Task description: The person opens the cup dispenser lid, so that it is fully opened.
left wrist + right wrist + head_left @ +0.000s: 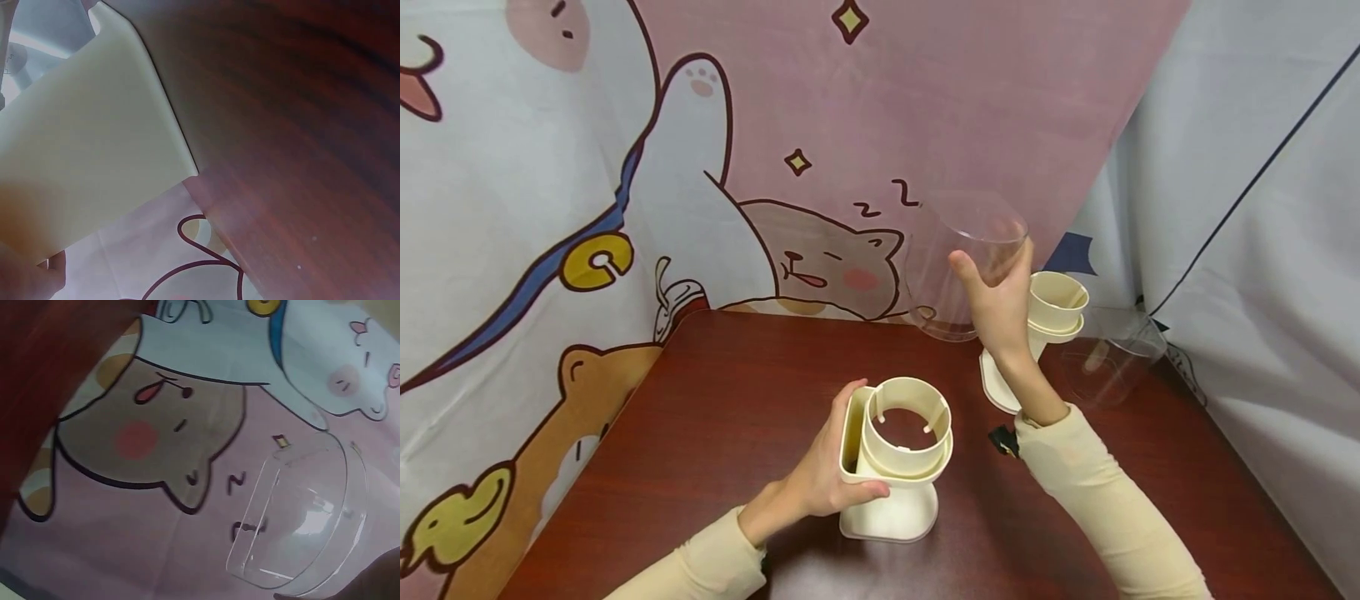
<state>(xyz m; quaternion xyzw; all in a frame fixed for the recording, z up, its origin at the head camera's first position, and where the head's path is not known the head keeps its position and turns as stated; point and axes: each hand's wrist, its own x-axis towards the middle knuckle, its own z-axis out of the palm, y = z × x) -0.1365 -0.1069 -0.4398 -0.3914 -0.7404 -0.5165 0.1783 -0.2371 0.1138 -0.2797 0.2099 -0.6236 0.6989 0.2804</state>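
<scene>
My left hand [823,467] grips a cream plastic stand [891,510] at the front middle of the table, thumb and fingers around its upper housing. The stand is upright, with a round notched collar on top and a flat foot below. In the left wrist view the stand's smooth side wall [81,137] fills much of the picture. Higher up and to the right, my right hand [1006,310] holds a large clear plastic container [936,271] by its side, raised near the back edge of the table. The right wrist view shows this clear container [300,519] with one flat side and one curved side.
A second cream stand [998,385] is behind my right forearm, partly hidden by it. Another clear container [1112,362] is on the table [730,392] at the back right. A small black object [1003,440] lies by my right sleeve. Printed cloth [820,100] hangs behind the table.
</scene>
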